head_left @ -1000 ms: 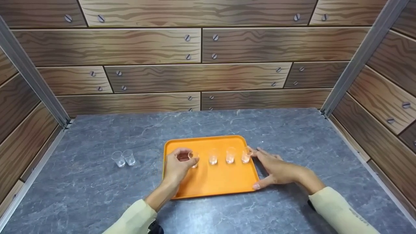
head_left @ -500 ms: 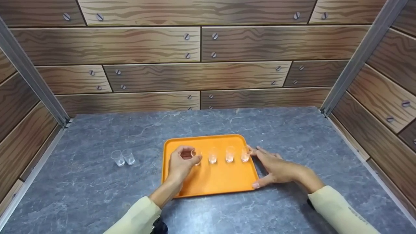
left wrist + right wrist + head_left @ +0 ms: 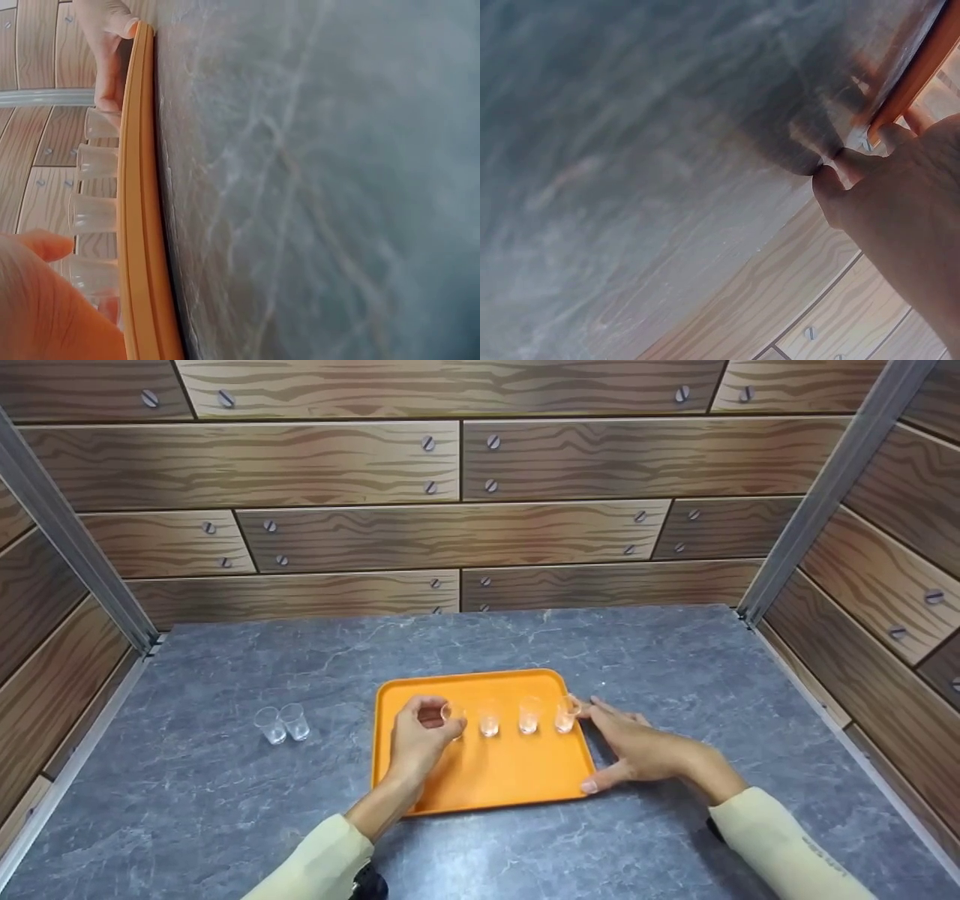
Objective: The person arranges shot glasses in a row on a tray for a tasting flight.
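On an orange tray (image 3: 499, 780), small clear shot glasses stand upright in a row. My left hand (image 3: 412, 742) pinches the leftmost shot glass (image 3: 91, 274) between thumb and fingers; its base is partly hidden by the thumb in the head view. To its right stand three more: a second glass (image 3: 490, 721), a third glass (image 3: 529, 716) and a fourth glass (image 3: 565, 715) by the tray's right rim. My right hand (image 3: 634, 750) rests spread along that right side, thumb at the near corner, index finger beside the fourth glass. In the right wrist view its fingertips touch the tabletop.
Two more clear glasses (image 3: 282, 724) stand close together on the grey marbled table (image 3: 225, 810), left of the tray. Wood-patterned panels (image 3: 465, 536) enclose the back and both sides, with metal posts (image 3: 814, 510) in the corners.
My left hand has shifted slightly right with the pinched glass, bringing it closer to the second glass, and then held still. The right hand has stayed at the tray's edge.
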